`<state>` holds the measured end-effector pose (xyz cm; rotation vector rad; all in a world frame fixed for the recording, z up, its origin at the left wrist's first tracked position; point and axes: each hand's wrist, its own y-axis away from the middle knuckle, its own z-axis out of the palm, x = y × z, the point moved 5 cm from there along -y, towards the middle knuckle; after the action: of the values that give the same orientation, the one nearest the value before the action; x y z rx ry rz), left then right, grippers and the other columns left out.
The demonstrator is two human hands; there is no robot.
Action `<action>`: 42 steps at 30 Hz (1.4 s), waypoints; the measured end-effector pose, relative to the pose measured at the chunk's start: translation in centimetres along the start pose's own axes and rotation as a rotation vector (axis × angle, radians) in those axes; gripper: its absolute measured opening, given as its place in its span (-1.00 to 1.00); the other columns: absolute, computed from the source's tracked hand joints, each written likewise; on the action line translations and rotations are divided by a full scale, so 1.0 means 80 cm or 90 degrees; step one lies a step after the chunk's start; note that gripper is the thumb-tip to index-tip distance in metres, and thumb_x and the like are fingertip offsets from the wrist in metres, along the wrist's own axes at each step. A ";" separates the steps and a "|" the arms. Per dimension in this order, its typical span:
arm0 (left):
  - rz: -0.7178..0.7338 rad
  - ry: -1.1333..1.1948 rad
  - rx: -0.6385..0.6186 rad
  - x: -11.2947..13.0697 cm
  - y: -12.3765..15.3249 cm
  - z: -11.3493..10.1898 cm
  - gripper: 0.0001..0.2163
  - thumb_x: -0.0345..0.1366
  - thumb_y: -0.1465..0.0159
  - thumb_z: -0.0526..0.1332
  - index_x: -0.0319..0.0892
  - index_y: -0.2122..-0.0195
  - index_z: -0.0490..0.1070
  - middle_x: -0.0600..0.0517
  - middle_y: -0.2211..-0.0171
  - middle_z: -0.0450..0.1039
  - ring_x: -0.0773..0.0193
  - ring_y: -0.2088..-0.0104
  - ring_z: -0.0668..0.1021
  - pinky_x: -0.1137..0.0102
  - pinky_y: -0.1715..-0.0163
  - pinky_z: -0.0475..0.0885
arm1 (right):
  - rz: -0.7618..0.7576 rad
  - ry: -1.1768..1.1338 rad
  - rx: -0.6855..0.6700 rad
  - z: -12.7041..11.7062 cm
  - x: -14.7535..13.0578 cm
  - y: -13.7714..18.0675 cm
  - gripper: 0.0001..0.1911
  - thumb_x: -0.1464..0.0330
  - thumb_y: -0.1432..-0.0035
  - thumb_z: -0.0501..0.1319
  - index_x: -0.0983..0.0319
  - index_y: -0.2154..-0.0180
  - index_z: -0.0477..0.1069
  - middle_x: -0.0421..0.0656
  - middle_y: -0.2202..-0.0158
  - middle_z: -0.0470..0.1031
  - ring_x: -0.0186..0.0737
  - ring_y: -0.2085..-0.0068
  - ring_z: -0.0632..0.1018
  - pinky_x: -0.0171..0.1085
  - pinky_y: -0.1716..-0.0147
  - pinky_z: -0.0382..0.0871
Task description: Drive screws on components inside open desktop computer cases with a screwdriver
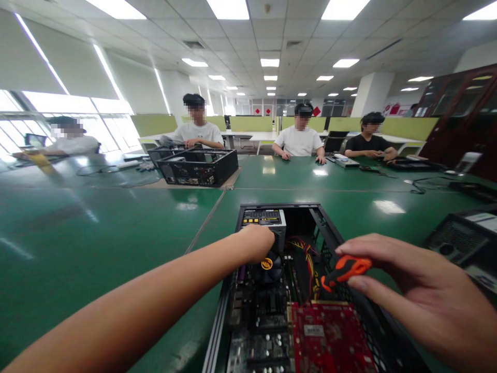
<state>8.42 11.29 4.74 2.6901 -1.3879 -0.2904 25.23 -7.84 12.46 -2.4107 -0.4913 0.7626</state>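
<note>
An open black computer case lies in front of me with its inside facing up. My left hand reaches into it, beside the power supply and just above the cooling fan. Its fingers point down and are hidden behind the back of the hand. Between the thumb and fingers of my right hand is a screwdriver with an orange and black handle, over the case's right side; its shaft cannot be made out. Coloured power cables run beside the fan. A red graphics card sits nearer me.
The green table surrounds the case. Another open computer case stands across it. Several people sit beyond, one with a hand on the table. At right are a dark computer unit and a black cable.
</note>
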 end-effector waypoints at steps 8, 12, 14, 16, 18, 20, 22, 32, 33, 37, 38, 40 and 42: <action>0.020 0.453 0.394 -0.051 0.100 -0.045 -0.80 -0.17 -0.35 0.28 -0.13 0.14 0.62 -0.01 0.24 0.67 0.16 0.26 0.66 0.34 0.22 0.51 | -0.034 -0.100 -0.131 0.083 0.018 -0.075 -0.70 0.43 -0.36 0.15 0.13 -0.09 0.41 -0.20 -0.02 0.56 -0.26 0.00 0.56 -0.22 -0.04 0.43; 0.062 0.625 0.593 -0.064 0.115 0.011 -0.60 0.01 -0.36 0.21 -0.20 0.44 0.54 -0.02 0.50 0.57 0.21 0.46 0.58 0.28 0.26 0.48 | -0.029 -0.119 -0.156 0.122 0.031 -0.084 -0.69 0.43 -0.34 0.14 0.20 -0.09 0.42 -0.12 -0.01 0.56 -0.18 -0.01 0.55 -0.12 -0.06 0.42; 0.089 0.671 0.654 -0.058 0.112 0.029 -0.56 0.03 -0.36 0.20 -0.19 0.54 0.48 0.00 0.57 0.50 0.23 0.49 0.51 0.28 0.29 0.43 | -0.030 -0.119 -0.159 0.131 0.036 -0.081 -0.68 0.42 -0.35 0.13 0.20 -0.11 0.41 -0.11 -0.02 0.55 -0.18 -0.02 0.54 -0.11 -0.06 0.41; 0.109 0.706 0.688 -0.051 0.108 0.036 -0.55 -0.02 -0.38 0.19 -0.18 0.58 0.45 0.01 0.58 0.44 0.24 0.48 0.46 0.29 0.33 0.36 | -0.032 -0.117 -0.154 0.133 0.040 -0.077 -0.66 0.42 -0.36 0.13 0.18 -0.13 0.39 -0.12 -0.02 0.55 -0.19 -0.02 0.54 -0.12 -0.07 0.40; 0.123 0.735 0.701 -0.046 0.105 0.036 -0.56 -0.07 -0.41 0.16 -0.18 0.58 0.44 0.01 0.59 0.40 0.24 0.48 0.42 0.29 0.37 0.30 | -0.030 -0.119 -0.153 0.134 0.042 -0.074 -0.66 0.42 -0.36 0.13 0.17 -0.14 0.38 -0.14 -0.02 0.54 -0.22 -0.02 0.54 -0.13 -0.07 0.40; 0.130 0.755 0.703 -0.045 0.103 0.034 -0.58 -0.13 -0.42 0.16 -0.18 0.58 0.44 0.01 0.59 0.38 0.23 0.47 0.41 0.29 0.37 0.28 | -0.025 -0.121 -0.158 0.135 0.044 -0.073 -0.67 0.43 -0.36 0.14 0.16 -0.13 0.38 -0.16 -0.01 0.54 -0.23 -0.01 0.54 -0.15 -0.05 0.40; 0.135 0.767 0.696 -0.046 0.103 0.034 -0.62 -0.18 -0.40 0.18 -0.18 0.57 0.45 0.01 0.58 0.39 0.23 0.46 0.41 0.29 0.36 0.27 | -0.022 -0.120 -0.164 0.136 0.044 -0.073 -0.69 0.42 -0.37 0.14 0.15 -0.11 0.39 -0.17 0.00 0.55 -0.23 0.00 0.54 -0.16 -0.05 0.40; 0.130 0.781 0.695 -0.047 0.102 0.037 -0.63 -0.21 -0.40 0.20 -0.18 0.56 0.46 0.01 0.57 0.40 0.23 0.45 0.42 0.29 0.35 0.27 | 0.040 -0.082 -0.167 0.137 0.043 -0.074 -0.86 0.34 -0.23 0.34 0.16 0.17 0.47 -0.26 0.27 0.55 -0.27 0.28 0.52 -0.25 0.25 0.39; 0.129 0.781 0.695 -0.047 0.102 0.036 -0.63 -0.20 -0.40 0.20 -0.18 0.56 0.46 0.01 0.57 0.40 0.23 0.45 0.42 0.29 0.35 0.27 | 0.059 -0.072 -0.175 0.136 0.043 -0.075 -0.85 0.31 -0.18 0.39 0.17 0.26 0.45 -0.29 0.35 0.53 -0.28 0.35 0.50 -0.25 0.33 0.35; 0.120 0.779 0.695 -0.047 0.102 0.037 -0.62 -0.17 -0.39 0.20 -0.18 0.58 0.45 0.01 0.57 0.40 0.23 0.46 0.42 0.30 0.36 0.28 | 0.073 -0.087 -0.222 0.131 0.038 -0.080 -0.87 0.34 -0.22 0.35 0.13 0.17 0.51 -0.27 0.25 0.59 -0.25 0.27 0.55 -0.25 0.24 0.40; 0.116 0.777 0.696 -0.047 0.103 0.037 -0.61 -0.15 -0.39 0.20 -0.18 0.58 0.45 0.01 0.58 0.40 0.23 0.46 0.42 0.30 0.36 0.28 | 0.066 -0.098 -0.232 0.128 0.035 -0.082 -0.81 0.38 -0.25 0.31 0.11 0.08 0.52 -0.26 0.15 0.61 -0.24 0.18 0.58 -0.23 0.14 0.42; 0.107 0.774 0.695 -0.047 0.103 0.038 -0.59 -0.13 -0.39 0.19 -0.18 0.59 0.44 0.01 0.59 0.39 0.23 0.47 0.42 0.29 0.35 0.29 | 0.054 -0.115 -0.238 0.124 0.026 -0.089 -0.72 0.42 -0.29 0.25 0.11 -0.03 0.50 -0.22 0.04 0.61 -0.22 0.07 0.59 -0.20 0.02 0.43; 0.099 0.769 0.690 -0.047 0.103 0.038 -0.59 -0.12 -0.39 0.19 -0.17 0.59 0.43 0.01 0.58 0.39 0.22 0.47 0.42 0.29 0.34 0.29 | 0.032 -0.122 -0.222 0.121 0.013 -0.096 -0.70 0.43 -0.30 0.22 0.14 -0.06 0.47 -0.19 0.00 0.60 -0.20 0.04 0.59 -0.18 0.00 0.43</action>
<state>-0.92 9.58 3.71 2.2468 -1.3588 2.1974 18.83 2.48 10.07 -2.6906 -0.6911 1.0068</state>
